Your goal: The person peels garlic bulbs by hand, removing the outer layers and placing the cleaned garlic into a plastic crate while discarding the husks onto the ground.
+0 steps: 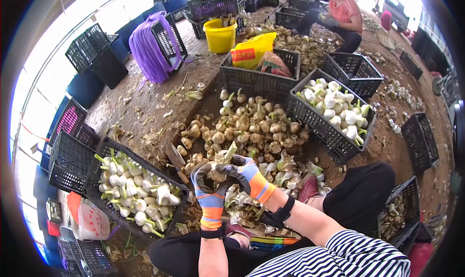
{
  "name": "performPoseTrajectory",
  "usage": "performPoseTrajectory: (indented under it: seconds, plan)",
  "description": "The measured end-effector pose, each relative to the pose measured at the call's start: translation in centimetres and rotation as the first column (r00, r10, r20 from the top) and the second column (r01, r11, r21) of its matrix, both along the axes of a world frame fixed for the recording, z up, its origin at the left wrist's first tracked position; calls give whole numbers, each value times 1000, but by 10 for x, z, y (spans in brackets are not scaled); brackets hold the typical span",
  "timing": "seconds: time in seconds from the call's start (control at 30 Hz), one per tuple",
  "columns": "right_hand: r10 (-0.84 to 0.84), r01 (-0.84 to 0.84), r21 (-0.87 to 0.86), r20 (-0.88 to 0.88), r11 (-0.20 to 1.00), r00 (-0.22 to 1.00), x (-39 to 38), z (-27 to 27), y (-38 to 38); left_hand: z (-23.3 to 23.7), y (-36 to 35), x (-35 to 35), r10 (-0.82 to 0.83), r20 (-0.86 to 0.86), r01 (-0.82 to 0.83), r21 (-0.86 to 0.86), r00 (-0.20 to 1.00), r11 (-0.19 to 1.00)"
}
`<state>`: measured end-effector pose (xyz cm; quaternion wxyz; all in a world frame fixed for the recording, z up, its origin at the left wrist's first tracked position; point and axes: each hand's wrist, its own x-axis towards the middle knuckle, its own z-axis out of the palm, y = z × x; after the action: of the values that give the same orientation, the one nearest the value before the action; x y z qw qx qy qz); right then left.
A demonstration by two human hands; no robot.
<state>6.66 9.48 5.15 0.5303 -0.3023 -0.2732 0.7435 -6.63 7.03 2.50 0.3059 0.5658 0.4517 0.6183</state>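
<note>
Both my gloved hands meet in front of me around one garlic bulb (pixel 216 173), brownish, with a pale leafy stem stub pointing up. My left hand (pixel 208 190) curls its fingers about the bulb's left and lower side. From the right, my right hand (pixel 249 175) presses its fingertips against the bulb near the stem; part of the bulb is hidden by the fingers. Just beyond lies a heap of unpeeled garlic (pixel 247 127). A broad blade with a wooden handle (pixel 182 174) rests on the ground left of my left hand. Peeled-off skins (pixel 237 199) lie under my hands.
Black crates of white garlic stand at left (pixel 92 180) and right (pixel 310 117). Behind the heap are a crate (pixel 256 85) with a yellow bag, a yellow bucket (pixel 220 36) and purple netting (pixel 150 47). Another person (pixel 345 15) sits at the back right.
</note>
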Motion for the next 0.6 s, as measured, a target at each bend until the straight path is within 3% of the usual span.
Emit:
performPoseTrajectory:
  seconds: [0.23,0.3,0.33,0.4,0.43,0.5,0.57,0.6]
  plan:
    - [98,-97,43,-44,994,994,35,16,-16,19,-9,17,-71,62,65,94,996,993]
    - [103,-104,58,25,993,994,44,15,-16,31,-18,23,-179,317,188,4,931,982]
    - [131,-149,189,107,971,986,52,14,-13,38,-21,25,-182,315,190,6,932,982]
    - [-21,-107,455,268,884,963,56,9,-6,59,-27,30,-193,553,259,-43,810,965]
    - [-111,-89,584,297,807,948,59,7,-4,60,-29,29,-196,554,262,-41,809,964]
    - [-84,-144,530,383,836,920,61,15,-6,61,-30,29,-161,739,429,-187,654,884]
    - [-54,-144,469,382,872,923,60,17,-12,46,-25,37,-172,700,397,-171,693,902]
    - [-58,-103,470,314,877,948,57,15,-14,36,-20,39,-182,495,292,-154,850,944]
